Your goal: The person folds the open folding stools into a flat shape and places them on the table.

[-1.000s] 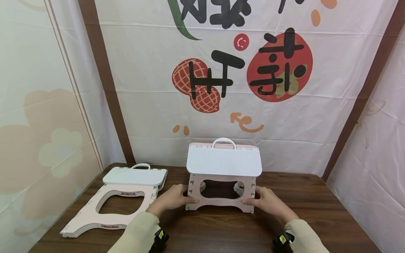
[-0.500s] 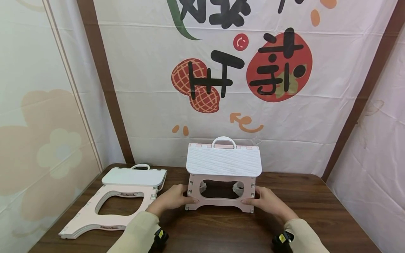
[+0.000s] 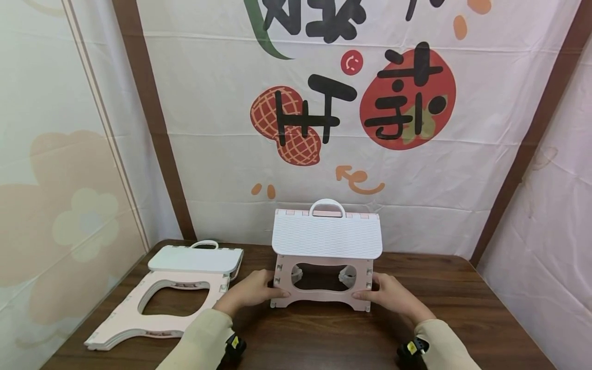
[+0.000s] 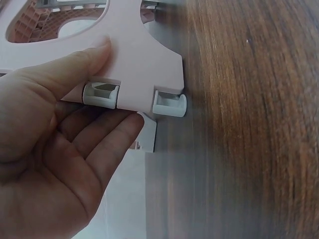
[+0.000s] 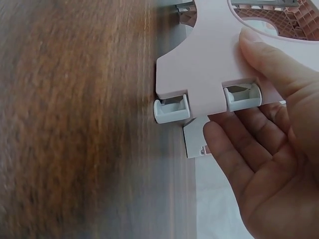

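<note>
A folding step stool (image 3: pixel 327 236) with a white ridged top, a white carry handle and pale pink legs stands upright on the table. My left hand (image 3: pixel 254 292) grips the left edge of its front leg panel, thumb on the front face and fingers behind. On the opposite edge my right hand (image 3: pixel 393 297) holds the panel the same way. Both wrist views show the pink leg panel (image 4: pixel 149 55) with white hinge clips (image 5: pixel 172 109) along its side, the foot close to the wood. A second leg shows behind it.
Another folding stool (image 3: pixel 196 257), white-topped with pink legs, lies folded flat at the left of the dark wooden table (image 3: pixel 430 288). A printed fabric backdrop (image 3: pixel 222 221) hangs behind the table, with more fabric at the left and right.
</note>
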Demonstrator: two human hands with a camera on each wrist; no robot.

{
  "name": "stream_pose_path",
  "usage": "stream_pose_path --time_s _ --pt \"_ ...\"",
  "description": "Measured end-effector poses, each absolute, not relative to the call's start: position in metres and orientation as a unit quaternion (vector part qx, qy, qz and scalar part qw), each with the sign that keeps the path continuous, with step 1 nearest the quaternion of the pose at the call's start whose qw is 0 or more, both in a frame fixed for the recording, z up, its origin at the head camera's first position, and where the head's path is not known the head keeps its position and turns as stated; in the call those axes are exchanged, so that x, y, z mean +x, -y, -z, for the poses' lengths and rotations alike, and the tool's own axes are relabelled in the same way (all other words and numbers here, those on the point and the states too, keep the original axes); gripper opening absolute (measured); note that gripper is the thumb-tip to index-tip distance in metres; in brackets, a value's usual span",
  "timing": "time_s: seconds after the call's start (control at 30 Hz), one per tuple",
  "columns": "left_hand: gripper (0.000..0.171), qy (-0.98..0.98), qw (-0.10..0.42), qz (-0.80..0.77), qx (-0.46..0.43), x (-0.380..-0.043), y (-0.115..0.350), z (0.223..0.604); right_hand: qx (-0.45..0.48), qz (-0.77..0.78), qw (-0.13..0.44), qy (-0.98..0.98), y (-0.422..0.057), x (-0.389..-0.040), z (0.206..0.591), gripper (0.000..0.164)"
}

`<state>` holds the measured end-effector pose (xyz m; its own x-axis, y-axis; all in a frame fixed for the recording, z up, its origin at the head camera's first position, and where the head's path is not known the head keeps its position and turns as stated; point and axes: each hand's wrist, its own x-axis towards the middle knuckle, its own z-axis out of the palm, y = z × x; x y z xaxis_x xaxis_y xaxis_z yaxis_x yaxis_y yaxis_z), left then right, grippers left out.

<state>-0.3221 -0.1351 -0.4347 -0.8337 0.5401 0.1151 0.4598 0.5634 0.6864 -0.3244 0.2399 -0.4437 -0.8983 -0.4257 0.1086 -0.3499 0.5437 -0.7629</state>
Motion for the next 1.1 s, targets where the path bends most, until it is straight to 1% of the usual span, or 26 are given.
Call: stream_pose_path --time_s 0.3,0.53,0.9,1.1 --pt "0.030 -0.882 0.050 -0.370 0.286 -0.3246 0.1335 0.4336 -0.221 0.419 0.060 -0.879 -0.2437 -0.3272 0.4428 0.048" --pt "0.032 -0.880 0.062 -0.375 0.284 -0.3247 0.1333 0.4325 -0.234 0.425 0.066 -0.872 -0.2444 -0.3281 0.4419 0.045" --pt "0.026 -0.879 0.069 -0.374 0.288 -0.3252 0.1327 0.4286 -0.237 0.415 0.069 -0.876 -0.2451 -0.3299 0.4398 0.046" --pt "0.026 -0.877 0.075 -0.376 0.288 -0.3292 0.1332 0.4297 -0.242 0.408 0.072 -0.877 -0.2459 -0.3327 0.4399 0.045"
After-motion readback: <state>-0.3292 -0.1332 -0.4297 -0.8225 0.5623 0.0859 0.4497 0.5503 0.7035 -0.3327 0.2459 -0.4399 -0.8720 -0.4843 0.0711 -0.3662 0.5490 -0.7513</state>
